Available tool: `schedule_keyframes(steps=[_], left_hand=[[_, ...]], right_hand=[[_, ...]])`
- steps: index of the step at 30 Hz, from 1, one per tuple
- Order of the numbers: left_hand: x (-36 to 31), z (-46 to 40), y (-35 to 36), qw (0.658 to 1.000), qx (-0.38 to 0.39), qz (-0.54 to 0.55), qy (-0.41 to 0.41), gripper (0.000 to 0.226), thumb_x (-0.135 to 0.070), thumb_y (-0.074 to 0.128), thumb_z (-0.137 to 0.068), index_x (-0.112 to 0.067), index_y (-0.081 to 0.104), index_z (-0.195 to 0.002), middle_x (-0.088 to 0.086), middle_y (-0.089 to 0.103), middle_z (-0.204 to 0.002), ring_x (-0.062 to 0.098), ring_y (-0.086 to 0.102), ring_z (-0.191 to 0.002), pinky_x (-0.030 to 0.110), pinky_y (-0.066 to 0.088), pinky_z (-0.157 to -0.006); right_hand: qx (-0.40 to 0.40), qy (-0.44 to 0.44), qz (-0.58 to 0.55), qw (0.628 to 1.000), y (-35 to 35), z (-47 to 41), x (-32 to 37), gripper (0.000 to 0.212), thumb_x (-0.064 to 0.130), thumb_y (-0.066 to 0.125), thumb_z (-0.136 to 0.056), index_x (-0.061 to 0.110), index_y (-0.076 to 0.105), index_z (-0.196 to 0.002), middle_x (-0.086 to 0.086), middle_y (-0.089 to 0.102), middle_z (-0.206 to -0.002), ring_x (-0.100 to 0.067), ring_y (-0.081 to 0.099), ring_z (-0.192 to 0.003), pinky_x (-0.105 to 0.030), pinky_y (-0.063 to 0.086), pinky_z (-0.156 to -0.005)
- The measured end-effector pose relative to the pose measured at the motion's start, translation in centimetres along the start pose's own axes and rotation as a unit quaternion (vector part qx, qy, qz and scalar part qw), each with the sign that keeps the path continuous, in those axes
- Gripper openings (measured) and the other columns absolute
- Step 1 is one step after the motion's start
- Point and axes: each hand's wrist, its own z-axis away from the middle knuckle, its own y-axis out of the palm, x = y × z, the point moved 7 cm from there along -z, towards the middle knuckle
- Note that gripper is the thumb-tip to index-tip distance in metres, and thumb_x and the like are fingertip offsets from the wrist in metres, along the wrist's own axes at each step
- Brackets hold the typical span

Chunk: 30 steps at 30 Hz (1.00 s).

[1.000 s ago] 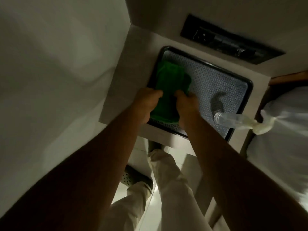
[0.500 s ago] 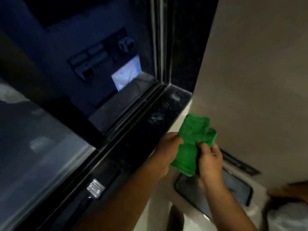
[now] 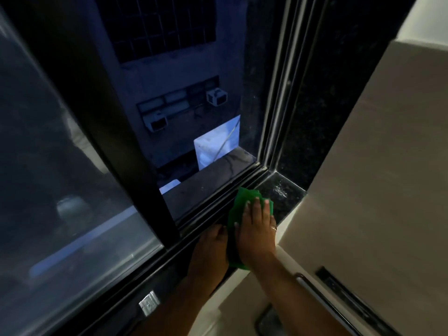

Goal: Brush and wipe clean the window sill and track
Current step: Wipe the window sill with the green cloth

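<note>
A green cloth (image 3: 240, 200) lies flat on the dark stone window sill (image 3: 286, 187), close to the sill's right end. My right hand (image 3: 254, 229) presses on it, palm down with fingers spread. My left hand (image 3: 211, 246) rests on the sill just left of the cloth, touching its near edge; whether it grips the cloth I cannot tell. The black window track (image 3: 218, 200) runs along the far side of the sill, right beside the cloth. A few wet drops shine on the sill beyond the cloth.
A dark sliding window frame (image 3: 116, 141) stands to the left, with the open pane showing a building outside. A beige wall (image 3: 375, 178) closes the right side. The corner of a black tray (image 3: 263, 318) shows at the bottom.
The cloth was lifted from the tray, carried up in both hands, and now lies pressed on the sill under my right hand. The view has swung up to the window.
</note>
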Motion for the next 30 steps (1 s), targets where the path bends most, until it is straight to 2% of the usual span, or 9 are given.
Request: schedule_keyframes(steps=[3,6,8,11,14,17,21,24,30], left_hand=[[0.4,-0.3,0.7,0.994,0.029,-0.097,0.043,0.055,-0.026,0.045,-0.098,-0.011,0.032,-0.150,0.012,0.033,-0.156,0.028,0.033,-0.142,0.036,0.025,-0.119],[0.3,-0.4,0.9,0.988,0.029,-0.123,0.087,0.059,-0.020,0.072,-0.080,-0.003,0.056,-0.134,0.018,0.057,-0.138,0.033,0.056,-0.127,0.042,0.046,-0.107],[-0.1,-0.5,1.0,0.984,0.006,-0.141,0.111,0.055,-0.021,0.079,-0.070,-0.003,0.067,-0.121,0.015,0.067,-0.126,0.030,0.064,-0.118,0.042,0.054,-0.097],[-0.6,-0.9,1.3,0.981,-0.027,-0.147,0.126,0.050,-0.033,0.062,-0.083,-0.003,0.066,-0.123,0.013,0.064,-0.132,0.029,0.058,-0.126,0.045,0.051,-0.101],[-0.7,-1.3,1.9,0.981,-0.023,-0.141,0.130,0.057,-0.040,0.043,-0.091,-0.002,0.059,-0.131,0.016,0.056,-0.140,0.031,0.050,-0.133,0.049,0.045,-0.107],[-0.7,-1.6,2.4,0.979,-0.020,-0.142,0.146,0.059,-0.041,0.040,-0.093,-0.003,0.053,-0.137,0.015,0.050,-0.146,0.031,0.042,-0.139,0.045,0.036,-0.115],[-0.3,-1.9,3.2,0.977,-0.024,-0.139,0.159,0.061,-0.042,0.038,-0.094,-0.004,0.047,-0.142,0.014,0.044,-0.151,0.031,0.035,-0.144,0.042,0.022,-0.114],[-0.2,-2.0,3.2,0.977,-0.017,-0.136,0.164,0.061,-0.042,0.037,-0.095,-0.004,0.044,-0.143,0.014,0.041,-0.152,0.030,0.033,-0.145,0.041,0.020,-0.115],[-0.1,-2.0,3.2,0.980,-0.003,-0.124,0.159,0.062,-0.042,0.035,-0.097,-0.005,0.040,-0.146,0.013,0.036,-0.156,0.028,0.028,-0.146,0.040,0.018,-0.117]], right_hand=[[0.077,-0.007,0.024,0.997,2.9,-1.3,-0.1,0.065,0.044,0.023,-0.097,0.008,0.011,-0.151,-0.014,0.001,-0.162,-0.033,-0.010,-0.148,-0.056,0.000,-0.118],[0.073,-0.028,0.036,0.996,4.0,-2.2,-0.7,0.072,0.051,0.015,-0.093,0.008,0.015,-0.150,-0.013,0.003,-0.162,-0.030,-0.009,-0.148,-0.054,-0.004,-0.118],[0.061,-0.074,0.049,0.994,3.8,-3.0,-1.2,0.075,0.054,0.013,-0.090,0.009,0.025,-0.148,-0.013,0.010,-0.161,-0.031,-0.006,-0.149,-0.052,-0.004,-0.117],[0.049,-0.153,0.074,0.984,2.9,-4.6,-2.4,0.074,0.054,0.016,-0.090,0.008,0.033,-0.146,-0.015,0.015,-0.160,-0.032,-0.001,-0.149,-0.051,0.001,-0.118],[0.059,-0.189,0.095,0.976,2.1,-5.9,-4.2,0.075,0.054,0.018,-0.090,0.008,0.027,-0.148,-0.015,0.011,-0.161,-0.031,-0.003,-0.149,-0.049,0.000,-0.119],[0.079,-0.196,0.131,0.969,1.7,-7.6,-6.4,0.075,0.055,0.015,-0.089,0.013,0.017,-0.151,-0.011,0.002,-0.162,-0.028,-0.011,-0.148,-0.047,-0.003,-0.119],[0.085,-0.215,0.154,0.961,1.5,-8.7,-8.3,0.076,0.057,0.013,-0.088,0.017,0.014,-0.152,-0.007,0.001,-0.163,-0.026,-0.016,-0.146,-0.047,-0.001,-0.120],[0.078,-0.164,0.136,0.974,1.2,-9.8,-9.4,0.075,0.056,0.017,-0.090,0.014,0.015,-0.152,-0.010,0.005,-0.162,-0.028,-0.006,-0.149,-0.046,0.002,-0.120],[0.035,0.098,0.103,0.989,1.3,-9.5,-11.2,0.073,0.046,0.024,-0.094,-0.002,0.014,-0.148,-0.028,0.011,-0.157,-0.039,0.010,-0.146,-0.048,0.007,-0.119]])
